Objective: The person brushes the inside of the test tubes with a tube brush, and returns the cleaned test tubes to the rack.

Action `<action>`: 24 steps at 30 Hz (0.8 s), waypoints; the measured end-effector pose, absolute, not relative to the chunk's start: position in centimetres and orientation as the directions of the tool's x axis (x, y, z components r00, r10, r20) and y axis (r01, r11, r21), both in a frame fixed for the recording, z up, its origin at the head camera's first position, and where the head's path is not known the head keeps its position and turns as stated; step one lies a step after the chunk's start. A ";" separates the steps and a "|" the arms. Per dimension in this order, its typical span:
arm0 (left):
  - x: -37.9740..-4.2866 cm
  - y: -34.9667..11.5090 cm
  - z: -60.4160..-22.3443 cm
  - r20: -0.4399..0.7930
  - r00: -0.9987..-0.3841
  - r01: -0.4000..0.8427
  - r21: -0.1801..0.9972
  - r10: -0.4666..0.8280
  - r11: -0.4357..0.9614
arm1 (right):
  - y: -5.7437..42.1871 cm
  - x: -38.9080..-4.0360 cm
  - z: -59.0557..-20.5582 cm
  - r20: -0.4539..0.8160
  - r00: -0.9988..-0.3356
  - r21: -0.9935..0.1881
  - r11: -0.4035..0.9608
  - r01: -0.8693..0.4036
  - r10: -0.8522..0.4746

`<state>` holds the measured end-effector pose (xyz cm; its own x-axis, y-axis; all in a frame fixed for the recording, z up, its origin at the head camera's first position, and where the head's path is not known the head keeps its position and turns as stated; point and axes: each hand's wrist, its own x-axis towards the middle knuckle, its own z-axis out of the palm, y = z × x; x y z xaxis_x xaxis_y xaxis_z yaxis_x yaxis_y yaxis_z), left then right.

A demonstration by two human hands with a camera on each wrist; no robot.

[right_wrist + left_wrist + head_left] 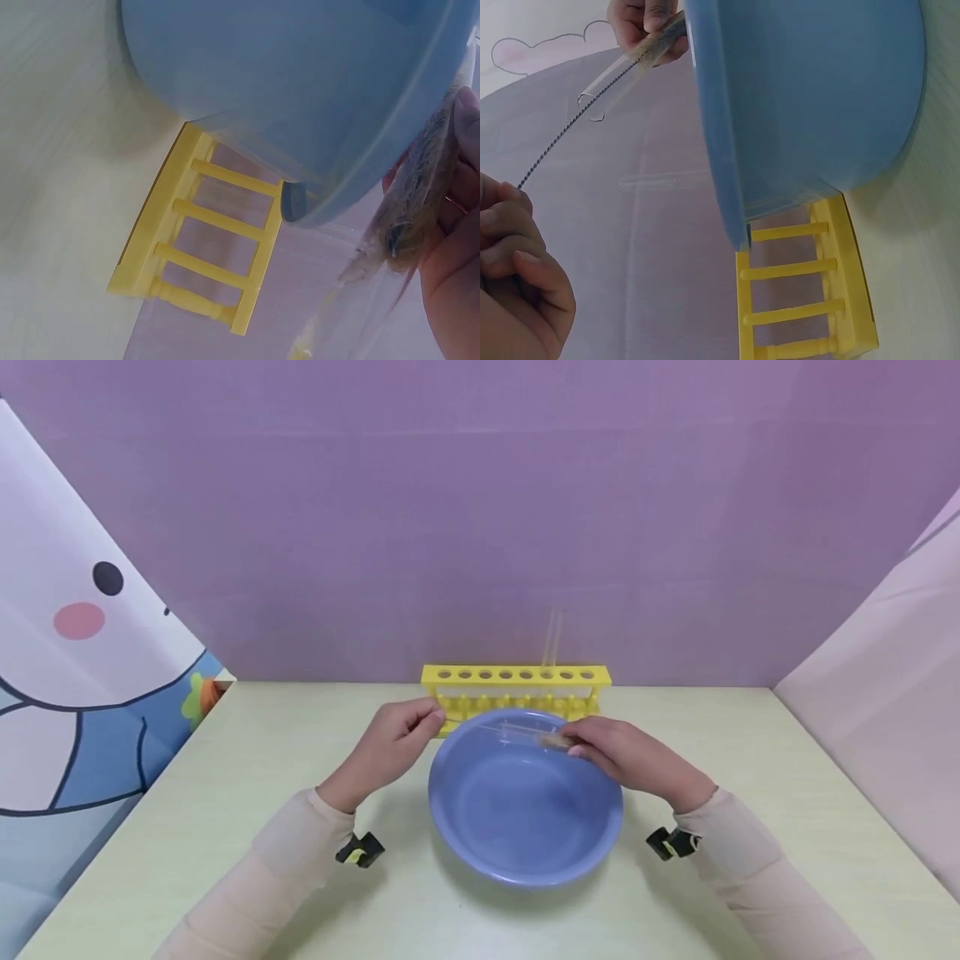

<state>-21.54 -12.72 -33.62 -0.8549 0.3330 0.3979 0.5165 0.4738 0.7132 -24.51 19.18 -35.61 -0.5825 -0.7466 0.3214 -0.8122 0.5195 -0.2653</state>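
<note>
My left hand grips the thin twisted-wire handle of a test tube brush. The wire runs into the open mouth of a clear glass test tube, and the brown bristles lie inside the glass. My right hand holds this tube around its bristle-filled part, fingers and thumb wrapped on it. Both hands are above the far rim of a blue basin, with the tube tilted nearly level between them. Parts of the right hand's fingers are hidden behind the tube.
Just behind the basin stands a yellow test tube rack, partly hidden by the rim. Another clear test tube stands upright in it. A purple cloth hangs behind the pale table.
</note>
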 end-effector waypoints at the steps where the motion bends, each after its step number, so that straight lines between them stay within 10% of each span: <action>1: -21.6 -12.8 -33.7 0.399 -0.855 0.517 0.718 0.332 0.466 | 19.1 -24.6 -35.6 0.317 -0.583 -0.268 0.519 -0.812 -0.748; 24: -21.4 -14.5 -33.3 0.228 -0.918 0.344 0.866 0.324 0.364 | 20.0 -24.6 -36.1 0.330 -0.566 -0.239 0.513 -0.824 -0.755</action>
